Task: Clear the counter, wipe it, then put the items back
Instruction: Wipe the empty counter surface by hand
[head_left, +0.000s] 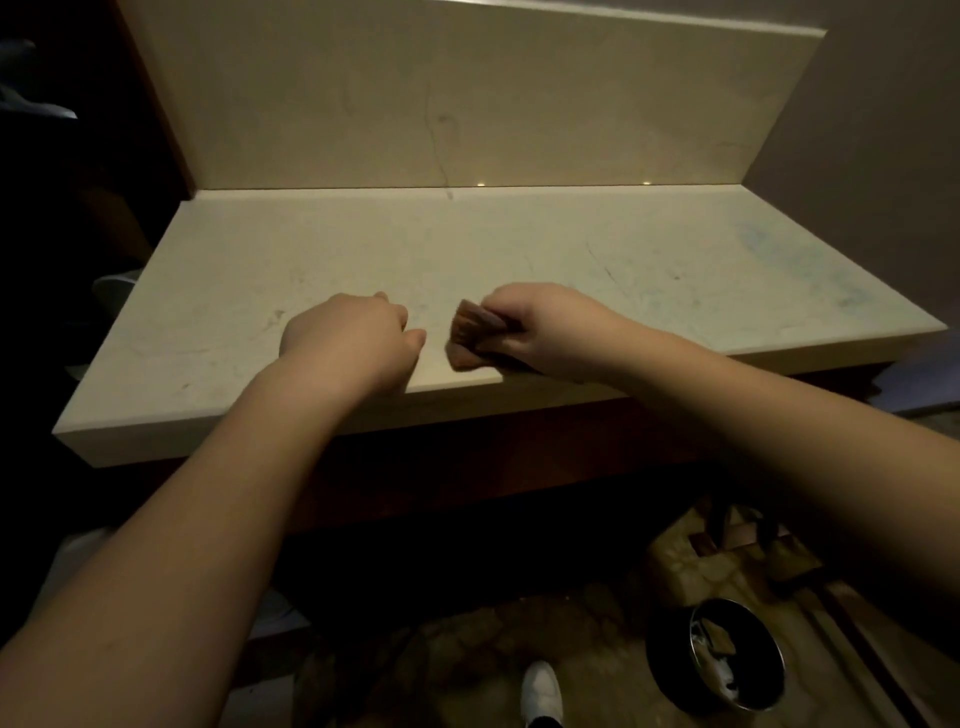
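A cream marble counter (597, 249) with a tall backsplash fills the upper half of the head view, and nothing stands on it. My right hand (540, 327) grips a brown cloth (470, 338) and holds it against the counter near the front edge. My left hand (348, 338) rests on the counter just left of the cloth, fingers curled under and holding nothing. A narrow gap separates the two hands.
Below the counter is dark wood. On the patterned floor at lower right stands a round black bin (722, 654) with paper inside. A white shoe (543, 693) shows at the bottom. Faint bluish smears mark the counter's right end (800, 260).
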